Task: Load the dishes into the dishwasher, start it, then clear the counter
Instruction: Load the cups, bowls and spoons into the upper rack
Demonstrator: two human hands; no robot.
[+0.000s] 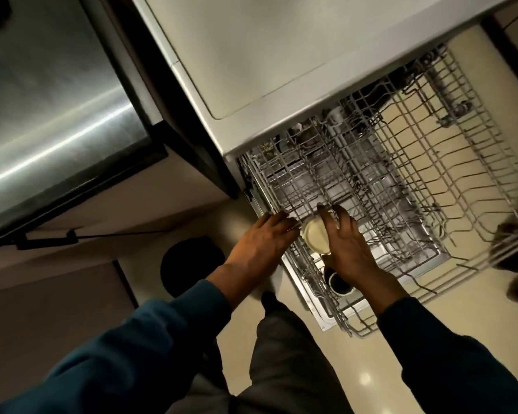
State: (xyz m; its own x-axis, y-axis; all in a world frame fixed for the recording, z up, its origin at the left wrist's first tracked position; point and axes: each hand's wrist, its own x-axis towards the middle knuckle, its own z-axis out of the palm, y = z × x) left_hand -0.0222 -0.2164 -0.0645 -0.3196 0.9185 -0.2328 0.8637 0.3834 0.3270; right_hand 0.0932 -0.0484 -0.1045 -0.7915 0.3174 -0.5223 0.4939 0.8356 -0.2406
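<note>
- While you lean over the open dishwasher point(281, 94), both your hands sit at the near-left corner of the pulled-out upper rack point(416, 162).
- Your right hand point(349, 246) is on a small cream cup point(314, 237); its fingers are spread and curved over the cup's far side, thumb low near the rim. Whether they truly clamp it or only steady it cannot be told from this angle.
- Your left hand point(260, 237) lies with fingers straight and together, tips touching the rack's left edge wires just beside the cup.
- Cream cup: lying on its side among the tines, its round pale face turned toward you, between your two hands.
- Dark mug point(340, 283): upright in the rack below your right wrist, mouth open upward, near the cream cup but apart from it.
- Rack's right end: blurred; a dark object there is not identifiable.
- Stainless appliance front point(48, 115) stands to the left of the dishwasher.
- Pale floor point(356, 380) shows beneath; your dark blue sleeves point(168, 330) cover both forearms.
</note>
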